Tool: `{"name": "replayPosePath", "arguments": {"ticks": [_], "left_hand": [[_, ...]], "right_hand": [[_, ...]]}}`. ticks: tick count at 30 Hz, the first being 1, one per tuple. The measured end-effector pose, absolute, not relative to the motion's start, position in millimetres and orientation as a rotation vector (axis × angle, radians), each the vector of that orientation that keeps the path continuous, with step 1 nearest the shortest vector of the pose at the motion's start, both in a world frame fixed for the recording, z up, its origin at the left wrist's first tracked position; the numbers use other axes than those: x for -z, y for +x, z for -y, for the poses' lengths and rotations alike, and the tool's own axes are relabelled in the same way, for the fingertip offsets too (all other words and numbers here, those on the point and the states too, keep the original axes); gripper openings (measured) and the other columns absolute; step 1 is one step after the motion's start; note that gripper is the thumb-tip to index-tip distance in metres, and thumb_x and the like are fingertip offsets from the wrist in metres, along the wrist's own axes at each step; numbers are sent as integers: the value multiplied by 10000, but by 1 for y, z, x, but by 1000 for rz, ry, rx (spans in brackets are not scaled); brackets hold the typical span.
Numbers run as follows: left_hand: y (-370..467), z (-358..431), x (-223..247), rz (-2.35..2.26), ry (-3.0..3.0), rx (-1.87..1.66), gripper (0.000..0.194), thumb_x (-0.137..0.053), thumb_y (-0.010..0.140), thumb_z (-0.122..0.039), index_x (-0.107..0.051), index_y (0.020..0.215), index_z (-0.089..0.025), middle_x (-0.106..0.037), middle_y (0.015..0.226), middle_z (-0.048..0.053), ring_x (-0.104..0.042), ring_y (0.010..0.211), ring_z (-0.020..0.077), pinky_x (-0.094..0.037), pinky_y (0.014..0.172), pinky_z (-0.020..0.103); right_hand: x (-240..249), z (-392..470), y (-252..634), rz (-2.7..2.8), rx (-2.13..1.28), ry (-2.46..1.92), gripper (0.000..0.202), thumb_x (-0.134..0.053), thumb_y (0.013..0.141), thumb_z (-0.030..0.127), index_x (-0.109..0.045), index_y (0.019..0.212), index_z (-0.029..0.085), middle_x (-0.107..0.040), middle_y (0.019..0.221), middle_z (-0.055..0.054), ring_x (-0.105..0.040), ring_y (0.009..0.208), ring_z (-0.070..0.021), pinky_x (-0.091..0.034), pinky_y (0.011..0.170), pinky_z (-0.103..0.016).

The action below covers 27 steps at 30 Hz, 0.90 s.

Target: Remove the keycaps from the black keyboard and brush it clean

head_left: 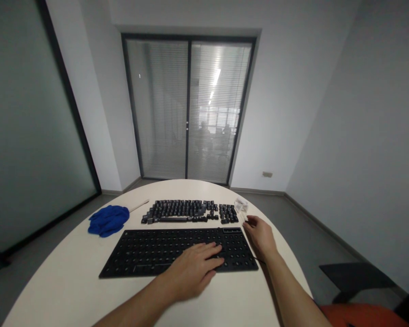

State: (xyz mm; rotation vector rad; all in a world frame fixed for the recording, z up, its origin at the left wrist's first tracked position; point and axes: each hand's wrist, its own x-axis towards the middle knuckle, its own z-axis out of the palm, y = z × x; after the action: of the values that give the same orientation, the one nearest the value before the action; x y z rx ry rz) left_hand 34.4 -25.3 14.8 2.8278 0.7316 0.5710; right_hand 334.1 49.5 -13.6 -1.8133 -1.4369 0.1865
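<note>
Black, flat, rectangular keyboard base stripped of its keycaps lies flat on the off-white, round-edged bench. Judged handling: fairly light, stiff, unlikely to flex much; smooth casing may slide if pushed; the exposed key posts look like the fragile part, so best held by the outer rim, at the short ends or corners. Position: base lies under the left hand and to the left of the right hand. Left hand is palm down, fingers extended and slightly spread, resting on the base right of its middle, grasping nothing. Right hand is just beside the base's far right corner, fingers curled together at thin white sticks; cannot tell whether it has hold of one. Small clear plastic packet lies just beyond, near the bench's right edge. Loose black keycaps sit in rows between base and far edge; crumpled blue cloth near the left edge.
</note>
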Motion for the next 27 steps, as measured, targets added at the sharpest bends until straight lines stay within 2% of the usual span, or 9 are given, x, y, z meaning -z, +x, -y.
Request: {"name": "replayPosePath", "arguments": {"ticks": [12, 17, 22, 27], "left_hand": [[40, 26, -17, -787, 2851, -530, 390, -487, 967, -258, -507, 1354, -301, -461, 1490, 39, -397, 1385, 252, -347, 1120, 487], [41, 32, -19, -905, 2834, -640, 367, -561, 926, -257, -566, 1289, -313, -540, 1388, 41, -481, 1265, 266, -409, 1054, 470], [41, 34, -20, -908, 2794, -728, 388, -577, 900, -257, -564, 1287, -279, -568, 1328, 57, -510, 1203, 261, -419, 1041, 460], [41, 36, -21, -896, 2782, -757, 417, -577, 888, -270, -549, 1304, -257, -576, 1327, 65, -524, 1195, 263, -420, 1051, 454]], "right_hand": [[8, -45, 326, 1528, -59, -1906, 323, -553, 842, 328, -732, 1062, 174, -749, 1043, -124, -702, 964, -273, -509, 867, -354], [4, -42, 323, 1531, -93, -1918, 334, -530, 867, 337, -730, 1067, 159, -749, 1034, -132, -703, 952, -278, -518, 836, -355], [-12, -33, 311, 1559, 47, -1775, 339, -480, 918, 352, -705, 1090, 166, -699, 1158, -124, -638, 1074, -286, -471, 954, -410], [-26, -15, 273, 1832, 8, -1403, 271, -525, 928, 324, -704, 1076, 186, -678, 1148, -114, -585, 1124, -262, -430, 1030, -443]]}}
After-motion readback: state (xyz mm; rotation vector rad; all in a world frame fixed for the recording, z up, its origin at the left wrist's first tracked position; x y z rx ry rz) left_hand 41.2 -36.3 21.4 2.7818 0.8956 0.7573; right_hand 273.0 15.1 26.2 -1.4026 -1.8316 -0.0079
